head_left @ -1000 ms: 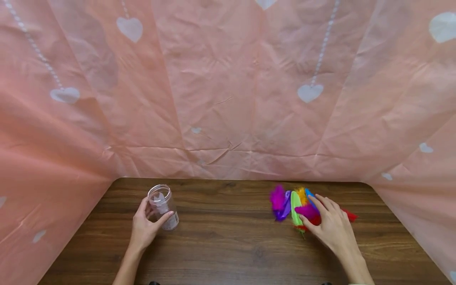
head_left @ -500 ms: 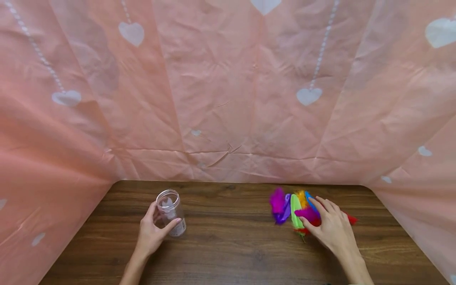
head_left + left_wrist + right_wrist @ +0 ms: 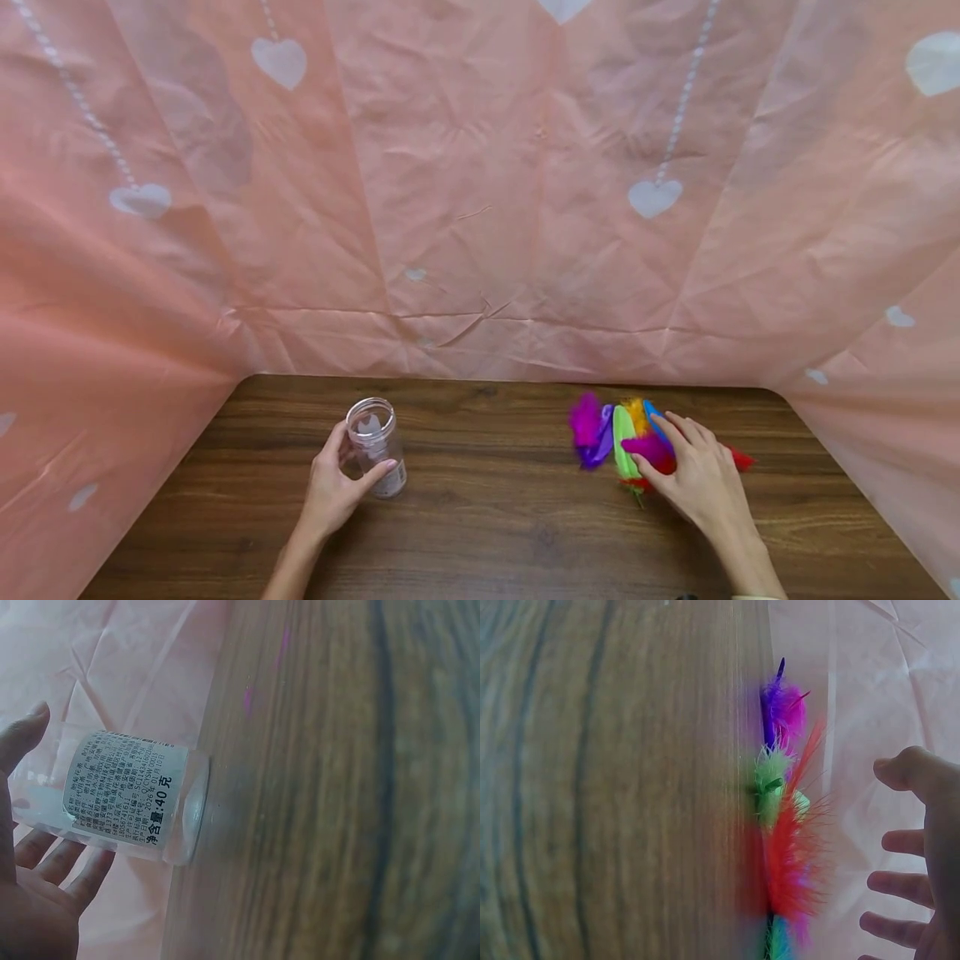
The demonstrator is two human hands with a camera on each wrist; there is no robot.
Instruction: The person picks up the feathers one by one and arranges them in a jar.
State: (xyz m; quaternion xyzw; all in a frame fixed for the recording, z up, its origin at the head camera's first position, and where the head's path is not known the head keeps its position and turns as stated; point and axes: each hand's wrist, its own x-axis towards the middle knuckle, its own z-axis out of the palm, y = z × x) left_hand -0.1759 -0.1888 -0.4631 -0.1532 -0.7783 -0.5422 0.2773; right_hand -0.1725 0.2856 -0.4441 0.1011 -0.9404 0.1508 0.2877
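Observation:
On the left of the table, a clear plastic jar (image 3: 381, 450) stands upright with its round mouth uncovered. My left hand (image 3: 330, 492) grips it, thumb on the near side and fingers behind. A printed white label (image 3: 124, 787) shows on its wall in the left wrist view. To the right lies a pile of coloured feathers: magenta, purple, a green feather (image 3: 624, 442), orange, blue and a red feather (image 3: 791, 862). Over the pile's right part hovers my right hand (image 3: 701, 483), thumb and fingers spread apart, holding nothing. It hides some of the feathers.
The dark wooden table (image 3: 487, 508) has rounded far corners. A pink curtain (image 3: 480, 208) with white hearts hangs along its back and both sides.
My left hand has brought the jar a short way to the right and slightly nearer, still upright. The right hand and the feathers stay in place.

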